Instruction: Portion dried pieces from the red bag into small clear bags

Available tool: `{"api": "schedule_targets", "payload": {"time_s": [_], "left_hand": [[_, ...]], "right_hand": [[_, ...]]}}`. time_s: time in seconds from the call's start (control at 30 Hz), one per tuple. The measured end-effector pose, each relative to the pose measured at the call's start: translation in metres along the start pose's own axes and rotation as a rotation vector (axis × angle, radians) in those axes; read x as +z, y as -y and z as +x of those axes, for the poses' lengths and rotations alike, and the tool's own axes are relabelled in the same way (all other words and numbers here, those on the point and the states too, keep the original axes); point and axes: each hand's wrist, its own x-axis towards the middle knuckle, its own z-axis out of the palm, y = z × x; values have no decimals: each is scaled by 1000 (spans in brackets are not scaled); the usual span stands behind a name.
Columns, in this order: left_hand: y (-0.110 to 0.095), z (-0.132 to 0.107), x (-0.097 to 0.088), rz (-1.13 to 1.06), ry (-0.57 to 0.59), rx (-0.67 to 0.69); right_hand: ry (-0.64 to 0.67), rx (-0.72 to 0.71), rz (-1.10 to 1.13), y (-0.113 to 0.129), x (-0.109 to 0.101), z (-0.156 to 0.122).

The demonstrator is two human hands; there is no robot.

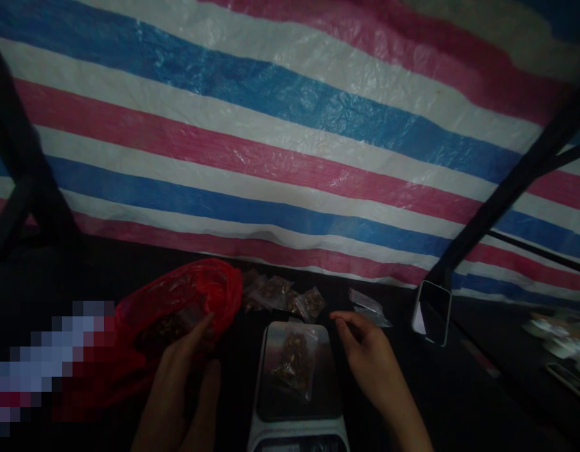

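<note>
A kitchen scale [297, 428] sits in front of me, and a small clear zip bag [294, 364] of brown dried pieces lies on its platform. My left hand [181, 370] is at the near right side of a red plastic bag [219, 282]. Its fingers stretch toward the bag's mouth, thumb apart, with nothing visible in them. Dark loose pieces [165, 329] show inside the red bag. My right hand [370, 355] hovers right of the scale, fingers loosely bent and thumb slightly apart, holding nothing I can see. Close to its fingertips lie flat clear bags [368, 302].
Several filled zip bags [273, 292] lie behind the scale. A phone [431, 314] leans against a dark slanted pole [488, 207] on the right. Pale crumpled items [558, 342] lie at the far right. A striped plastic sheet [271, 150] hangs behind the dark table.
</note>
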Motion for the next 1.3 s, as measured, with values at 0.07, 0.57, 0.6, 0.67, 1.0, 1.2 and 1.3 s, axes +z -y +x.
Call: {"api": "schedule_targets", "payload": {"time_s": [0.07,0.57,0.6,0.67,1.0,1.2,1.3], "left_hand": [[-4,-1,1,3,9,9],[4,1,1,108,-20,152],[4,1,1,115,-31,164],[4,2,1,123,-36,176],[-6,4,3,94,-15,97],[-16,13,5,-64,103,-68],[-12,17,1,-117,75,-54]], "right_hand": [[13,-4,3,2,2,0],[114,-11,-32,4,20,-1],[121,-2,-47,3,22,-2],[128,16,-64,0,25,-3],[286,-29,95,26,41,-9],[416,-39,332,70,70,-21],[450,-8,430,76,82,-25]]}}
